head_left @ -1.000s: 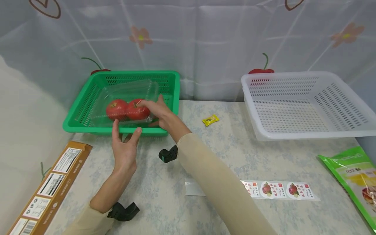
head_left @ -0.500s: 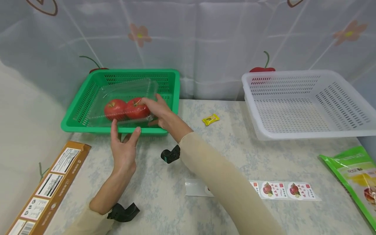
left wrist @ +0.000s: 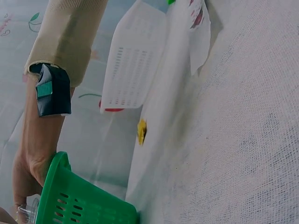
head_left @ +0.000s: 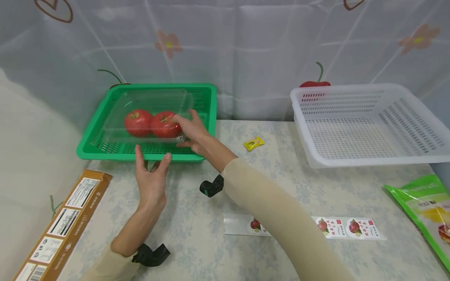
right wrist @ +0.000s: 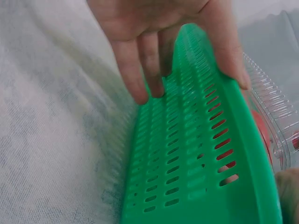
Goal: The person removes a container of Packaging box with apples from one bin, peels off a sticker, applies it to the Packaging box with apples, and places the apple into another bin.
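Observation:
Inside the green basket [head_left: 105, 152] is a clear plastic clamshell box [head_left: 154, 97] with two red apples visible in it, one apple [head_left: 138, 122] left of the other [head_left: 164, 125]. My right hand [head_left: 193, 130] grips the box's right front corner, thumb over the lid beside the right apple. At the basket's front rim is my left hand [head_left: 152, 181]. In the right wrist view, one digit of the left hand [right wrist: 163, 23] hooks over the rim while other fingers lie along the basket's perforated outer wall.
A white basket [head_left: 313, 160] stands at the right, a yellow wrapped candy [head_left: 254, 143] between the baskets. My right sleeve crosses a strip of apple stickers [head_left: 362, 228]. A long brown box [head_left: 63, 224] lies at left, a green pouch [head_left: 427, 214] at far right.
The clamshell box has shifted back from the front rim and straightened, with my right hand still on its corner. The left hand has stayed at the rim.

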`<state>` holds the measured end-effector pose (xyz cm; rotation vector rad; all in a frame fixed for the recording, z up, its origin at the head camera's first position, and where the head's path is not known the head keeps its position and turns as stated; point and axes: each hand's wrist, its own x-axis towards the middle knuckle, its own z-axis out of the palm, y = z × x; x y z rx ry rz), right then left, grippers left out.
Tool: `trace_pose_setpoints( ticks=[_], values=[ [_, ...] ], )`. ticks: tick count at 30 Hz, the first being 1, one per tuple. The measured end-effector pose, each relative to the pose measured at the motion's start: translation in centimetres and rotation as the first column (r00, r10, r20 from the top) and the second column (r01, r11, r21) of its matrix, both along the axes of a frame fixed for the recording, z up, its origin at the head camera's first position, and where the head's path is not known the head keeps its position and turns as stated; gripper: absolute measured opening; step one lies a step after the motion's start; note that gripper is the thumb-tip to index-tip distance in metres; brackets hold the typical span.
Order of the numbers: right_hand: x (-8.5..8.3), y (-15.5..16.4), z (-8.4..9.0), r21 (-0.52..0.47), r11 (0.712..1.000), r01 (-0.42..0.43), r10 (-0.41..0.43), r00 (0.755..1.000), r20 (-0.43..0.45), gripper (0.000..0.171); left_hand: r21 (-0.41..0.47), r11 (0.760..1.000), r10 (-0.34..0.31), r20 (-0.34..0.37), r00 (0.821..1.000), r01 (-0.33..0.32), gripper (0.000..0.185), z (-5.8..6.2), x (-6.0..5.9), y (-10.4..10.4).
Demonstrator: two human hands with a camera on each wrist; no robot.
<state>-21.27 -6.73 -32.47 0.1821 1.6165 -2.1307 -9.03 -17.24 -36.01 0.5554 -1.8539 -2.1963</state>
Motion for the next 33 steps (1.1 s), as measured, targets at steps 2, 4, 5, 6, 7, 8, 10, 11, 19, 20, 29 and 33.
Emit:
trace_pose_setpoints(
  ticks=[2, 4, 5, 6, 7, 8, 10, 11, 19, 20, 29, 33],
  values=[
    [0.1, 0.2, 0.2, -0.012, 1.0, 0.008, -0.008, 1.0, 0.0, 0.086, -0.003, 1.0, -0.002, -0.002, 1.0, 0.002, 0.093, -0.1, 0.0, 0.1],
    [0.4, 0.5, 0.4, -0.022, 1.0, 0.015, -0.015, 1.0, -0.001, 0.086, 0.001, 1.0, -0.002, -0.008, 1.0, 0.002, 0.093, -0.1, 0.1, 0.2],
    [0.5, 0.6, 0.6, -0.025, 0.999, 0.02, -0.02, 1.0, -0.001, 0.087, 0.008, 1.0, 0.0, -0.014, 1.0, 0.001, 0.093, -0.1, 0.1, 0.2],
    [0.7, 0.7, 0.8, -0.031, 0.999, 0.03, -0.03, 1.0, -0.001, 0.087, 0.017, 1.0, 0.0, -0.021, 1.0, 0.0, 0.092, -0.1, 0.1, 0.3],
    [0.9, 0.8, 1.0, -0.036, 0.999, 0.038, -0.039, 0.999, -0.001, 0.087, 0.026, 1.0, 0.002, -0.028, 1.0, -0.001, 0.092, -0.1, 0.1, 0.3],
    [1.1, 0.8, 1.2, -0.041, 0.998, 0.05, -0.05, 0.999, -0.002, 0.087, 0.035, 0.999, 0.003, -0.034, 0.999, -0.002, 0.092, -0.1, 0.1, 0.4],
    [1.5, 1.1, 1.6, -0.05, 0.996, 0.075, -0.076, 0.997, -0.006, 0.087, 0.053, 0.999, 0.006, -0.046, 0.999, -0.004, 0.091, -0.2, 0.2, 0.5],
    [1.7, 1.2, 1.9, -0.054, 0.995, 0.088, -0.088, 0.996, -0.009, 0.086, 0.059, 0.998, 0.008, -0.051, 0.999, -0.005, 0.091, -0.2, 0.2, 0.5],
    [3.0, 2.9, 3.5, -0.086, 0.993, 0.078, -0.079, 0.997, -0.016, 0.086, 0.046, 0.999, 0.017, -0.052, 0.999, -0.015, 0.091, -0.2, 0.2, 0.4],
    [3.2, 3.1, 3.6, -0.091, 0.994, 0.067, -0.069, 0.997, -0.017, 0.086, 0.047, 0.999, 0.019, -0.052, 0.998, -0.016, 0.091, -0.2, 0.2, 0.4],
    [4.6, 5.5, 4.7, -0.135, 0.99, 0.04, -0.046, 0.998, -0.04, 0.08, 0.053, 0.998, 0.021, -0.046, 0.999, -0.019, 0.092, -0.2, 0.2, 0.3],
    [5.4, 6.5, 4.7, -0.115, 0.993, 0.04, -0.047, 0.997, -0.056, 0.081, 0.049, 0.999, 0.022, -0.033, 0.999, -0.02, 0.091, -0.2, 0.2, 0.3]
  ],
)
